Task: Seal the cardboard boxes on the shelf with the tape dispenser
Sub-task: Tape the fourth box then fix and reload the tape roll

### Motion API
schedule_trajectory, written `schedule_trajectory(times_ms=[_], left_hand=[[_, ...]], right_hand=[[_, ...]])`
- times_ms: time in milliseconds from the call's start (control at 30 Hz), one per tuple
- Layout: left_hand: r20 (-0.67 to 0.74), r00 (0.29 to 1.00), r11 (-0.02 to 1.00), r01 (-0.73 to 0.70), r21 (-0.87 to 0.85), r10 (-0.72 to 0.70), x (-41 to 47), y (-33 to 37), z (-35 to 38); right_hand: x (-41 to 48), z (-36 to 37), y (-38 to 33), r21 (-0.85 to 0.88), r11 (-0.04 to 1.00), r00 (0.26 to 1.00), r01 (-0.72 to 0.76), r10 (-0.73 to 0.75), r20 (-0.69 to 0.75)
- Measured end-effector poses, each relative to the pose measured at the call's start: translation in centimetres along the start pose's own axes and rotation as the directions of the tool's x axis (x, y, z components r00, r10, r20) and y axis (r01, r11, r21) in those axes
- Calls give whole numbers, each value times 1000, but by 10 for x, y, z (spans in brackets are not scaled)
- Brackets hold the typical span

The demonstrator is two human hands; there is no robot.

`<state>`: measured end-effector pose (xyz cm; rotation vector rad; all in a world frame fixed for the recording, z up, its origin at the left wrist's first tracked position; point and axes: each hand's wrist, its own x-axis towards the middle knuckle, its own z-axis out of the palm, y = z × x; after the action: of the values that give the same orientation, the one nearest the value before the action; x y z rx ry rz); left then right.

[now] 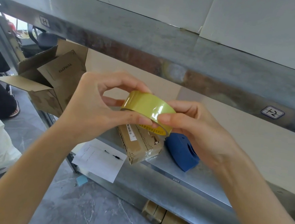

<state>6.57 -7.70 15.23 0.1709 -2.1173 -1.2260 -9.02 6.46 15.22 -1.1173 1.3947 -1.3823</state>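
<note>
1. Holding the tape roll (147,108) pinched between my left hand (95,102) and right hand (193,129); sealing not begun, I judge
2. Blue tape dispenser (182,153) lies on the shelf (198,187), at 5 o'clock of the roll
3. Open box (52,83) at 9 o'clock, flaps up, unsealed

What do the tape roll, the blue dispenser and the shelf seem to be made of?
Tape roll: thin plastic film, glossy, yellowish; bright highlights show. Blue dispenser: probably moulded plastic, matte, evenly coloured. Shelf: sheet metal, likely galvanised steel; dull grey sheen, mottled patches.
</note>
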Motion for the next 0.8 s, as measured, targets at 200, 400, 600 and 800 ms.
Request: schedule_trajectory(times_ms=[200,400,600,800], left_hand=[[6,1000,1000,-5,-6,5,-2,0,2],[2,1000,1000,-2,1,2,-3,-3,5],[13,1000,1000,2,3,-2,-3,-7,5],[55,998,999,17,-34,-15,-3,-10,3]], right_hand=[[-1,1,6,65,998,1000,5,-4,-8],[0,2,12,54,999,999,-5,7,-35],[2,-1,16,47,999,999,13,-11,-43],[-1,-10,13,-29,1000,999,7,-6,37]])
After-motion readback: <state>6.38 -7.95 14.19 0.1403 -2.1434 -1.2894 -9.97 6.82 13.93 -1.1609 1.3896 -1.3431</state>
